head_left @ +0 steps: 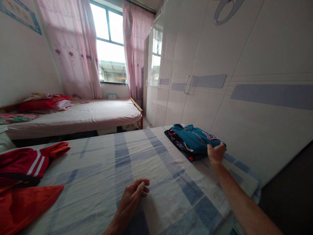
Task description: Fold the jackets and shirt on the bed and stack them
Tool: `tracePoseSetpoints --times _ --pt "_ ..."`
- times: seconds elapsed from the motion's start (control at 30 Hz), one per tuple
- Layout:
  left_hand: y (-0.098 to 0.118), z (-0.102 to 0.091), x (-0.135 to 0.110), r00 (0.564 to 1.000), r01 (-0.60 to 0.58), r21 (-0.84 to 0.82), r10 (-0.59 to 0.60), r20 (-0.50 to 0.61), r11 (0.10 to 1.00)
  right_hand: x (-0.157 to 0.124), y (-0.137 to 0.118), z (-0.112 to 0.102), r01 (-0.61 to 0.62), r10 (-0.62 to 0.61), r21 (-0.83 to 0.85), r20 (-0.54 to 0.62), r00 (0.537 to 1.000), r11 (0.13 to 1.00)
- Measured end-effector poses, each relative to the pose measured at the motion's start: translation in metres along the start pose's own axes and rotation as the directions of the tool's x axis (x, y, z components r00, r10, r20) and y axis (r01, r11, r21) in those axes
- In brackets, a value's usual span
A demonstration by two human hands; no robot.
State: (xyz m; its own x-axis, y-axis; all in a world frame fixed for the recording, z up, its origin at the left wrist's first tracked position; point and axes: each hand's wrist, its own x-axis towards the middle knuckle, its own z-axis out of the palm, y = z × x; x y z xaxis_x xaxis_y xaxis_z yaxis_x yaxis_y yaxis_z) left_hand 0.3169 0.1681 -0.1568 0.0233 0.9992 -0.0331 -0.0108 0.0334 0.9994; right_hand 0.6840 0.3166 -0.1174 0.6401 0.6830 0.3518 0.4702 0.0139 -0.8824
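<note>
A folded teal zip jacket (193, 138) with red-and-white lettering lies on top of dark folded clothes (179, 145) on the bed's far right. My right hand (216, 153) is at the jacket's near right edge, thumb apart and fingers closed over the fabric; part of the grip is hidden. Over the middle of the checked bed sheet (97, 176), my left hand (135, 192) holds nothing, its fingers loosely bent and slightly apart. To the left lie a dark red garment (22, 163) with white stripes and an orange garment (29, 209), both unfolded.
White wardrobe doors (207, 58) rise close along the right side of the bed. Across a narrow gap, a second bed (102, 112) stands under the window, with red bedding (41, 103) piled at its left and a small clock (112, 96) at its back.
</note>
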Motion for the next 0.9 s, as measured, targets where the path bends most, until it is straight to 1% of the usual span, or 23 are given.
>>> tracePoseSetpoints --times 0.03,0.07,0.1,0.13,0.17,0.2,0.23,0.3,0.33,0.4,0.5,0.53,0.57,0.6,0.67,0.7,0.77,0.8,0.83,0.9 --pt "0.0 0.0 0.0 1.0 -0.004 0.006 0.004 -0.002 1.0 -0.005 -0.007 0.003 0.117 -0.123 -0.108 -0.05 0.991 0.987" --pt "0.001 0.001 0.0 1.0 -0.006 0.013 0.006 -0.002 1.0 -0.011 -0.014 0.006 0.219 -0.235 -0.186 -0.073 0.969 0.958" --pt "0.001 0.001 -0.001 1.0 -0.009 0.019 0.009 -0.002 1.0 -0.017 -0.02 0.012 0.315 -0.343 -0.26 -0.068 0.937 0.913" --pt "0.001 0.001 -0.001 1.0 -0.008 0.024 0.008 0.001 1.0 -0.024 -0.024 0.018 0.411 -0.444 -0.346 -0.018 0.896 0.844" --pt "0.0 0.001 0.0 1.0 -0.008 0.028 0.008 0.005 1.0 -0.031 -0.024 0.025 0.489 -0.509 -0.413 0.067 0.858 0.769" --pt "0.0 0.001 0.0 1.0 -0.008 0.032 0.008 0.011 0.999 -0.039 -0.022 0.032 0.545 -0.534 -0.457 0.166 0.829 0.703" --pt "-0.001 0.001 0.0 1.0 -0.009 0.036 0.008 0.017 0.999 -0.046 -0.018 0.039 0.589 -0.534 -0.49 0.265 0.803 0.643" --pt "-0.001 0.0 0.001 1.0 -0.017 0.039 0.017 0.023 0.999 -0.057 -0.005 0.049 0.648 -0.495 -0.532 0.419 0.761 0.546" --pt "-0.001 0.0 0.001 0.999 -0.025 0.039 0.024 0.023 0.999 -0.061 0.001 0.053 0.66 -0.473 -0.548 0.461 0.751 0.514" --pt "-0.001 0.0 0.0 0.999 -0.037 0.032 0.036 0.029 0.999 -0.064 0.008 0.055 0.653 -0.442 -0.586 0.482 0.757 0.48" --pt "0.003 0.004 -0.005 0.999 -0.036 0.0 0.036 0.031 0.999 -0.065 0.0 0.055 0.617 -0.39 -0.629 0.479 0.786 0.473" --pt "0.004 0.006 -0.006 0.999 -0.03 -0.013 0.03 0.023 0.999 -0.067 -0.007 0.057 0.61 -0.381 -0.624 0.476 0.793 0.488" --pt "0.004 0.007 -0.006 1.0 -0.022 -0.026 0.022 0.009 0.999 -0.071 -0.015 0.061 0.61 -0.383 -0.597 0.475 0.792 0.521" --pt "0.005 0.008 -0.007 1.0 -0.01 -0.039 0.01 -0.006 0.999 -0.077 -0.024 0.066 0.637 -0.403 -0.523 0.498 0.768 0.567" --pt "0.007 0.009 -0.005 0.999 0.02 -0.061 -0.022 -0.032 0.998 -0.096 -0.042 0.081 0.672 -0.442 -0.295 0.567 0.695 0.68" --pt "0.007 0.009 -0.004 0.998 0.032 -0.071 -0.036 -0.045 0.997 -0.108 -0.049 0.088 0.655 -0.438 -0.192 0.603 0.666 0.731" --pt "0.007 0.008 -0.002 0.996 0.049 -0.085 -0.055 -0.077 0.995 -0.134 -0.056 0.102 0.589 -0.389 -0.091 0.669 0.634 0.803" --pt "0.007 0.007 0.0 0.994 0.052 -0.088 -0.061 -0.093 0.995 -0.146 -0.055 0.108 0.577 -0.375 -0.066 0.701 0.607 0.814" --pt "0.005 0.007 0.001 0.992 0.054 -0.09 -0.064 -0.109 0.995 -0.157 -0.053 0.114 0.59 -0.384 -0.033 0.731 0.565 0.807" --pt "0.001 0.006 0.005 0.989 0.056 -0.091 -0.068 -0.132 0.994 -0.168 -0.045 0.124 0.648 -0.449 0.059 0.769 0.456 0.759"
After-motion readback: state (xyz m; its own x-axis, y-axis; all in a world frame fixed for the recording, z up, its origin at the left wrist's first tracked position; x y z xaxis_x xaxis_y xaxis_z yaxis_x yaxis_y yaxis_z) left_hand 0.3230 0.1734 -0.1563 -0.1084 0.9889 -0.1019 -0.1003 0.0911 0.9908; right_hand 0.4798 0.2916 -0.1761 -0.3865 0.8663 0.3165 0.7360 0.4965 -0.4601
